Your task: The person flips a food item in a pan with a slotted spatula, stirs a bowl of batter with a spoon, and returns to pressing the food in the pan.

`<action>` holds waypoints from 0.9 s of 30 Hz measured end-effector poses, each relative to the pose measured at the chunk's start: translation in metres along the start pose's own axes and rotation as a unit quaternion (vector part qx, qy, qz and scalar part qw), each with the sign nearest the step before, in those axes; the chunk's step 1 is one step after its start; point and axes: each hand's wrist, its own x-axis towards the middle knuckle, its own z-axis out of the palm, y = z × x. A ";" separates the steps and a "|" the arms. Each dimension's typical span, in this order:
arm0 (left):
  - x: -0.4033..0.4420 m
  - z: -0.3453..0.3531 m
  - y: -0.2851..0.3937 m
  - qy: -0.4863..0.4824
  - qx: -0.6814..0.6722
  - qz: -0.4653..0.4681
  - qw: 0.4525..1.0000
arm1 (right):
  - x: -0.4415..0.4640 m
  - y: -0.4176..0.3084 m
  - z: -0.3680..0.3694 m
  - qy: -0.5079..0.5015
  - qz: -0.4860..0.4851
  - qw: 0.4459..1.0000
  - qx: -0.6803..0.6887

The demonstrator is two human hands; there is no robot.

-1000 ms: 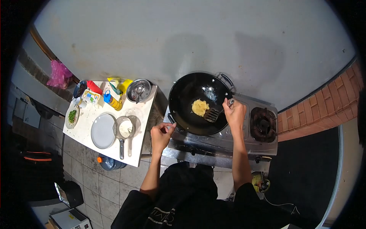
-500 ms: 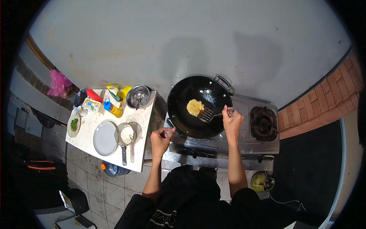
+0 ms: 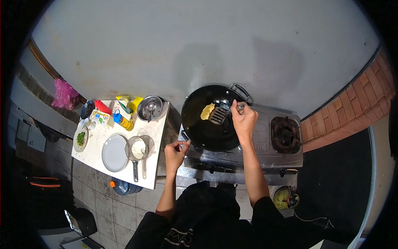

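Observation:
My right hand [image 3: 243,120] is closed around the handle of a slotted spatula [image 3: 218,116] over the black wok [image 3: 199,135]. The spatula's blade is against the right side of a small yellow fried patty [image 3: 207,111], perhaps an egg. The patty looks narrow and tilted; whether the blade is beneath it is hard to tell. Close to the wok's lower left rim, my left hand [image 3: 175,153] is pinched at the end of the wok's side handle [image 3: 185,136]. Oil glistens in the wok's upper part.
The wok stands on a steel gas stove [image 3: 261,128] with a bare burner [image 3: 286,135] to the right. A white table [image 3: 93,151] at left bears a grey plate [image 3: 115,153], a saucepan [image 3: 136,148] of white stuff, a metal bowl [image 3: 149,108] and a yellow bottle [image 3: 123,120].
My right hand has moved up and left with the spatula. The patty has shifted slightly up and left and gone from round to narrow and tilted. My left hand stays at the wok handle.

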 end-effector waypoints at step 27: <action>-0.001 -0.005 0.013 -0.033 0.025 -0.044 0.998 | -0.030 0.053 -0.003 -0.036 0.120 0.992 -0.001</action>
